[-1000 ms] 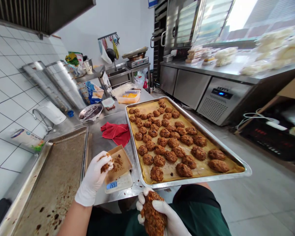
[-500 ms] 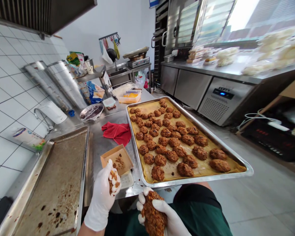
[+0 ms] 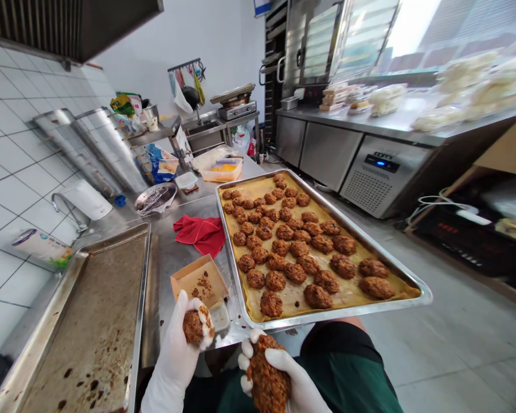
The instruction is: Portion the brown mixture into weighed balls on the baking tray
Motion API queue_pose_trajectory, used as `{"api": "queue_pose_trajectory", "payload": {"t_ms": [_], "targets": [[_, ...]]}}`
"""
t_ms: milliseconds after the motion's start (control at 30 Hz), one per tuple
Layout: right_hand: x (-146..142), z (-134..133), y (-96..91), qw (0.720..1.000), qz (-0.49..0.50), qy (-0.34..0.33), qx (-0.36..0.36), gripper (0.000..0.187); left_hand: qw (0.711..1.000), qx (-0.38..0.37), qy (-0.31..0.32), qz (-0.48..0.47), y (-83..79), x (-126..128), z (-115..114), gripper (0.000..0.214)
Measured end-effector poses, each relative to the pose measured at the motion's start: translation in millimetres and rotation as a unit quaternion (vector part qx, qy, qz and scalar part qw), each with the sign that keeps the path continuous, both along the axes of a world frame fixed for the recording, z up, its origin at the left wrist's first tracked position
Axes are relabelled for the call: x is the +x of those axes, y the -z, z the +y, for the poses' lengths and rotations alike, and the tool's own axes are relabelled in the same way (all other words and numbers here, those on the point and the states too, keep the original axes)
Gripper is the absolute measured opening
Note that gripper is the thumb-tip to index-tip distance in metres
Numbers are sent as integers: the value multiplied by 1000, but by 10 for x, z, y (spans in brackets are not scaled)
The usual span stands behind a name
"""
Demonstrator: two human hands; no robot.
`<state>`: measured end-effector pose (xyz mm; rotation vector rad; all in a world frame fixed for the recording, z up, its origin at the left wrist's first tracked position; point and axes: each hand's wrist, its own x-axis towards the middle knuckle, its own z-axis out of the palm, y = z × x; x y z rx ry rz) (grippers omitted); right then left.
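My left hand point(image 3: 177, 338), in a white glove, is closed around a small rounded ball of brown dough mixture point(image 3: 193, 327), which shows between thumb and fingers. Brown smears mark the fingertips. My right hand point(image 3: 298, 378), gloved too, grips a larger brown lump of dough mixture point(image 3: 267, 373) in front of my lap. Just beyond the left hand sits a small open cardboard box point(image 3: 184, 280) with crumbs in it, beside a clear plastic tub point(image 3: 220, 317). Ahead, a large metal tray point(image 3: 327, 317) lined with yellowish paper bears many rough brown balls in rows.
A stained metal tray point(image 3: 98, 287) lies at the left. A red cloth point(image 3: 201, 232) rests beside the lined tray. Farther back are a plastic-covered bowl point(image 3: 155, 198), a small lidded container point(image 3: 186, 181) and a tub with orange contents point(image 3: 221, 172). A tap point(image 3: 69, 209) stands by the tiled wall.
My left fingers have loosened and turned, so the ball in them now shows as a rounded shape. The right hand keeps its lump. The view has shifted slightly.
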<state>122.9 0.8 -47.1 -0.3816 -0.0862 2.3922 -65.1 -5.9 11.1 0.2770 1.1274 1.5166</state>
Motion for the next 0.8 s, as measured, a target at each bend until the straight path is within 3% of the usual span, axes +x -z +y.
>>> {"api": "queue_pose_trajectory", "payload": {"t_ms": [100,233,400,533,667,800], "targets": [[5,-8,37,1000,19,-2,17,21,997,-1,44,62,10,53,-38,31],[28,-7,112,999,22,-4,35,21,987,-65,75,124,13,70,-53,46],[74,44,131,998,38,-5,50,20,991,-31,98,80,-29,124,93,36],[119,95,121,997,34,6,75,20,988,-24,130,74,5,266,329,32],[209,163,142,993,43,20,113,20,974,-53,149,159,68,465,657,43],[295,237,132,992,41,30,117,25,968,-24,181,174,-71,567,1161,41]]}}
